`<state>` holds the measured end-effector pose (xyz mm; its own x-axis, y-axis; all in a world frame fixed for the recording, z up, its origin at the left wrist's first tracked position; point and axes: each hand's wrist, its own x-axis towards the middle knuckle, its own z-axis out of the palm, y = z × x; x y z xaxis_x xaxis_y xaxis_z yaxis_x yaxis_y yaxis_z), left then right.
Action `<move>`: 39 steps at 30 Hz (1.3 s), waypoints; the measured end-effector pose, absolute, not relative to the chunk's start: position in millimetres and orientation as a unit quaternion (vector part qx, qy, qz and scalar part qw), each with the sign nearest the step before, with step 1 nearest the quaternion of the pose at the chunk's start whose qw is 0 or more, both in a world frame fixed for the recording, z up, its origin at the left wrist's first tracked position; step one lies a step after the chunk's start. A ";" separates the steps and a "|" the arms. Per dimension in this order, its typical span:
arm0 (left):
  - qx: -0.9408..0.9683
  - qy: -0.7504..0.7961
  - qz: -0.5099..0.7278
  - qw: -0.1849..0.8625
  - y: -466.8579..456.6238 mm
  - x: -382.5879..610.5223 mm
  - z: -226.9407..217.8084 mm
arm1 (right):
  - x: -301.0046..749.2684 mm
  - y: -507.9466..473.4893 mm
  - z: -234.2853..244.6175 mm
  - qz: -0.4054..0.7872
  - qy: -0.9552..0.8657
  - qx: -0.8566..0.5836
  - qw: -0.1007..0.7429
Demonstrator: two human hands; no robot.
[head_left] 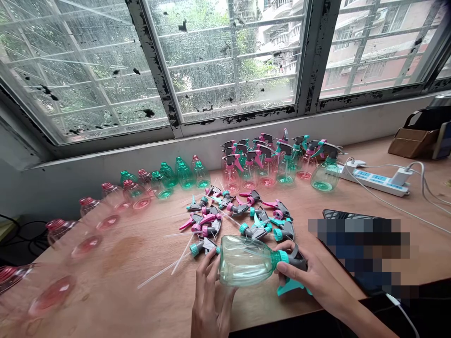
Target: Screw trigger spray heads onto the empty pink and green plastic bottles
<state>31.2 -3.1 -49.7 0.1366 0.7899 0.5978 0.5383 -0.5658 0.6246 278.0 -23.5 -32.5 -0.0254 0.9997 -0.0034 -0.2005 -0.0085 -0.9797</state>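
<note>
A clear green spray bottle (246, 263) lies on its side in the air between my hands, above the near table edge. My right hand (303, 270) grips it at the turquoise collar and grey spray head, thumb and fingers around the neck; the turquoise trigger hangs below. My left hand (213, 291) is closed about the bottle's base, its fingers along the bottom end and partly hidden. Just beyond the bottle is a loose pile of trigger spray heads (253, 230), pink and turquoise with grey bodies, several with clear straws.
Open pink bottles (136, 192) and green bottles (183, 173) stand in a curved row at left. Assembled spray bottles (268, 171) are grouped by the wall. On the right are a power strip (377, 178) with cables, a dark tablet (352, 220) and a brown holder (412, 141).
</note>
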 end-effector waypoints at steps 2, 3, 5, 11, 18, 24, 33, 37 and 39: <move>0.740 0.446 0.485 0.135 -3.3 31.3 -49.2 | 277.5 -23.8 -34.0 0.558 -0.451 -0.440 0.540; 0.738 0.445 0.488 0.139 -3.6 31.2 -48.9 | 277.4 -24.1 -34.7 0.559 -0.452 -0.438 0.539; 0.733 0.442 0.495 0.151 -4.2 30.8 -48.2 | 277.5 -24.7 -35.5 0.561 -0.461 -0.432 0.534; 0.735 0.457 0.478 0.152 -5.1 31.5 -48.5 | 278.5 -25.1 -34.3 0.556 -0.474 -0.430 0.531; 0.755 0.452 0.461 0.116 -3.9 31.6 -46.9 | 277.9 -23.9 -34.2 0.558 -0.476 -0.427 0.528; 0.750 0.459 0.461 0.117 -4.1 30.2 -48.0 | 277.8 -23.3 -35.8 0.554 -0.483 -0.427 0.527; 0.756 0.453 0.460 0.106 -2.8 30.2 -49.7 | 277.6 -23.2 -35.9 0.546 -0.479 -0.435 0.532; 0.745 0.464 0.465 0.118 -4.6 30.1 -49.1 | 278.2 -23.1 -37.1 0.550 -0.473 -0.435 0.533; 0.740 0.470 0.466 0.122 -4.9 30.4 -48.6 | 278.6 -23.3 -37.3 0.547 -0.472 -0.440 0.533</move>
<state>30.4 -4.9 -48.6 0.1242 0.8091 0.5744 0.5808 -0.5286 0.6191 278.6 -23.3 -37.3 -0.0442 0.9988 0.0204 -0.1678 0.0127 -0.9857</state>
